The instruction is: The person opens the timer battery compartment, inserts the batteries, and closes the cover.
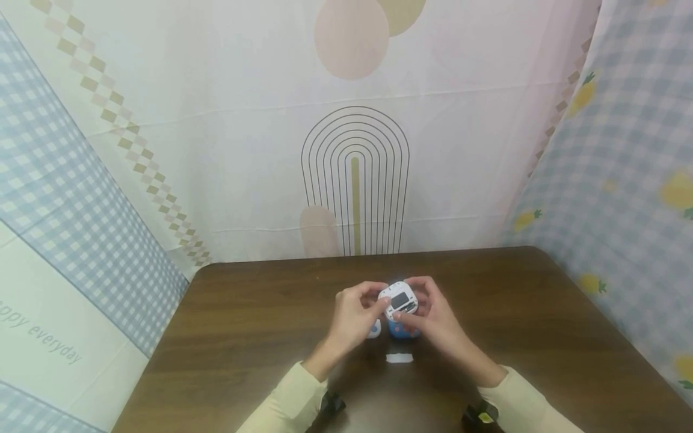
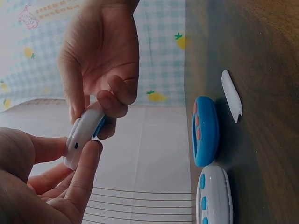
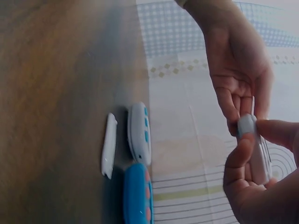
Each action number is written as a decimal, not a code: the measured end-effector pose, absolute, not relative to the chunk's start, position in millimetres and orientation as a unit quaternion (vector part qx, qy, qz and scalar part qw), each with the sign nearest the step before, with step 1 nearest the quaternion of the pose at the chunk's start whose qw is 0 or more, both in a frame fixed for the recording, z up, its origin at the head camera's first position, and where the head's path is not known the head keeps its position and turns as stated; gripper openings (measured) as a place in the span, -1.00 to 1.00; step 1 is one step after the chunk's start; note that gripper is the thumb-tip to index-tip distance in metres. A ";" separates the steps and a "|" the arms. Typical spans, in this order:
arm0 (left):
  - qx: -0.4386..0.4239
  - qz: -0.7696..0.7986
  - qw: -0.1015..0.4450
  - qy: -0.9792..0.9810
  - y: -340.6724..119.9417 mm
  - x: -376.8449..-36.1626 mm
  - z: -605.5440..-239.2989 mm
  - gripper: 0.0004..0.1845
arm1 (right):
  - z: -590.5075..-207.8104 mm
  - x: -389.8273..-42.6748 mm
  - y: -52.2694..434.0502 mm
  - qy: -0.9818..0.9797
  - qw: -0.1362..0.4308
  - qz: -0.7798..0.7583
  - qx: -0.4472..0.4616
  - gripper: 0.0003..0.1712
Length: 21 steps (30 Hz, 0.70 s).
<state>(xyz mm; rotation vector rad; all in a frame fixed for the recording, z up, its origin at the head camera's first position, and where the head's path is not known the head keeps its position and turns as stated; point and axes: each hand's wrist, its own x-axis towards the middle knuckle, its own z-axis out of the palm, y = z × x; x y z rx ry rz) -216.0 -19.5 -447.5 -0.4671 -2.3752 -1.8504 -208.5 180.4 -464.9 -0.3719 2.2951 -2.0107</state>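
Observation:
Both hands hold one small round white device (image 1: 399, 298) above the brown table (image 1: 243, 337), its back with a dark recess facing up. My left hand (image 1: 354, 313) pinches its left edge; my right hand (image 1: 430, 313) grips its right side. From the left wrist the device (image 2: 83, 134) shows edge-on between fingers of both hands; from the right wrist it (image 3: 256, 149) also shows edge-on. Under the hands a blue round device (image 1: 402, 330) and a white one with blue buttons (image 1: 375, 328) lie on the table. A small white cover piece (image 1: 399, 358) lies nearer me.
Patterned cloth backdrops (image 1: 352, 120) enclose the table at the back and both sides. Dark wrist-camera mounts (image 1: 331, 403) sit at both cream sleeves. The blue device (image 2: 205, 131), white device (image 2: 214, 196) and cover piece (image 2: 231, 95) lie close together on the wood.

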 end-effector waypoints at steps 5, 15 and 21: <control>-0.148 -0.606 0.055 -0.780 -19.6 -216.8 -447.7 -0.77 | -460.9 -211.1 185.6 0.765 0.049 -0.629 -0.130 -0.22; -0.142 -0.590 0.098 -0.789 -22.4 -220.0 -447.4 -0.77 | -461.1 -214.0 188.4 0.835 0.100 -0.528 -0.119 -0.49; -0.134 -0.595 0.093 -0.787 -23.1 -219.9 -445.8 -0.77 | -469.6 -213.3 186.0 0.873 0.061 -0.440 -0.202 -0.72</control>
